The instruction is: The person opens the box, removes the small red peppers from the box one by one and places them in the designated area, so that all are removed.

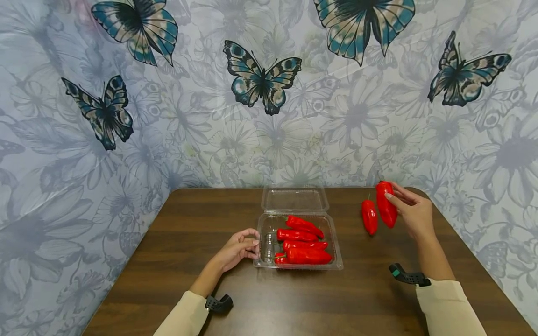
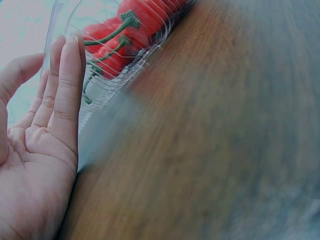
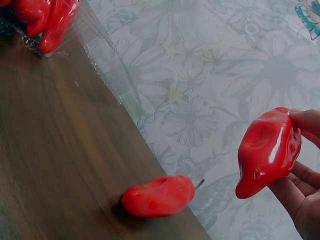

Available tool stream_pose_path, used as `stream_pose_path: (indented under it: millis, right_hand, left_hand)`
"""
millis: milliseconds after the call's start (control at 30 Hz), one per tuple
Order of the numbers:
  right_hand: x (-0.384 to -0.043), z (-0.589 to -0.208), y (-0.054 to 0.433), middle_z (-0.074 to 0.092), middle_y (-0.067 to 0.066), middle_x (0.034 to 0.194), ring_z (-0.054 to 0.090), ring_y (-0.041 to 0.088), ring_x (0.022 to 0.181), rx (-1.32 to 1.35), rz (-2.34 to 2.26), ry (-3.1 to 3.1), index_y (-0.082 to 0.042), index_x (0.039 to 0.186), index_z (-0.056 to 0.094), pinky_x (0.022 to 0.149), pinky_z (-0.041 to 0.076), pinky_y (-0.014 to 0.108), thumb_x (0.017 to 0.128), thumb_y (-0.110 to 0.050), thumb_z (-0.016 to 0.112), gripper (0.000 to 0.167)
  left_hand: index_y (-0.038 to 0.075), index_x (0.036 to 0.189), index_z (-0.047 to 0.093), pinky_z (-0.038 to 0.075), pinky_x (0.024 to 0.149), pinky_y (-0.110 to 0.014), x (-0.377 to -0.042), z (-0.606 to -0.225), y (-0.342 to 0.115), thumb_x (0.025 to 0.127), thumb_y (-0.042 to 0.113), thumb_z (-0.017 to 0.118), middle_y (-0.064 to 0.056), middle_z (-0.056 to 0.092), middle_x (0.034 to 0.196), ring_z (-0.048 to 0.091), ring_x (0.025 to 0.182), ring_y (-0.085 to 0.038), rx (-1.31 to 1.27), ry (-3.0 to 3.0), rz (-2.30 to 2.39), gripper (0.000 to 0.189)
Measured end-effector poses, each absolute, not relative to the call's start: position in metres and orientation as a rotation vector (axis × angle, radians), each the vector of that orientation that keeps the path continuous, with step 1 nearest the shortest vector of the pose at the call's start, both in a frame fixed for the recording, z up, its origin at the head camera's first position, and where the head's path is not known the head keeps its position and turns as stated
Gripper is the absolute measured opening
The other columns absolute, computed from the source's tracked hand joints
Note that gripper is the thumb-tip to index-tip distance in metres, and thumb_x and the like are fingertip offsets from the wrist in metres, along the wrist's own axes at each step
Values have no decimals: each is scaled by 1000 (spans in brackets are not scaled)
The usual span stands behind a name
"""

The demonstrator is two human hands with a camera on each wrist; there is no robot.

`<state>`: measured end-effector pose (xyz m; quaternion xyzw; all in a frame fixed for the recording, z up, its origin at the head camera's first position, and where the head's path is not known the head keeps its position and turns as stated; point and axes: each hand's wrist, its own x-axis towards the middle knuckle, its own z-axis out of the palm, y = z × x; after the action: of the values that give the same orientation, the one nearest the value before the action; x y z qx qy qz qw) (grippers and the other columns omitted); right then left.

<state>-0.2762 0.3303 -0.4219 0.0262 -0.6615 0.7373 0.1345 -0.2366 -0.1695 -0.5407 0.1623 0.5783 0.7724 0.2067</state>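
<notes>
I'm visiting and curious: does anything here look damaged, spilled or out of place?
Nothing looks spilled. The held red pepper in the right hand has dented sides and a small mark near its tip, though that may be natural. Also, a loose red pepper lies on the table, outside the open plastic clamshell.

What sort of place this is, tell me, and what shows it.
Probably an indoor tabletop setup, perhaps staged for filming: a butterfly-print backdrop behind a bare-topped wooden table, with a box of peppers.
</notes>
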Motion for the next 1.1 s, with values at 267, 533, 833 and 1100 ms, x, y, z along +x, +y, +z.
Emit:
stream_pose_path:
  millis: [267,533,833,1100]
  right_hand:
    - [-280,-429,338,73,-8,95,72,2,77,-13,2102,-1954,2,138,58,61,59,22,89,-6,78,54]
    - [-287,-446,349,70,-10,95,70,1,77,-130,2133,-1961,-3,142,55,63,59,21,91,-9,77,56]
    - [-296,-467,359,69,-12,88,64,1,74,-262,2106,-1989,-7,140,59,62,57,16,89,-12,80,56]
    - [-301,-482,366,68,-15,84,63,-1,73,-371,2066,-1999,-11,139,62,58,55,14,86,-16,82,56]
  left_hand:
    - [3,117,53,62,74,-33,-236,-540,-169,102,-2,51,-5,69,82,69,72,-15,445,1595,2159,15]
    - [0,117,51,62,73,-33,-238,-540,-170,102,-3,50,-5,69,82,69,72,-15,433,1592,2159,15]
    - [6,115,55,62,73,-33,-237,-539,-171,103,-3,50,-4,68,82,69,72,-14,431,1598,2151,16]
    - [9,114,56,62,73,-33,-238,-540,-170,102,-2,51,-4,68,82,69,73,-14,440,1600,2158,17]
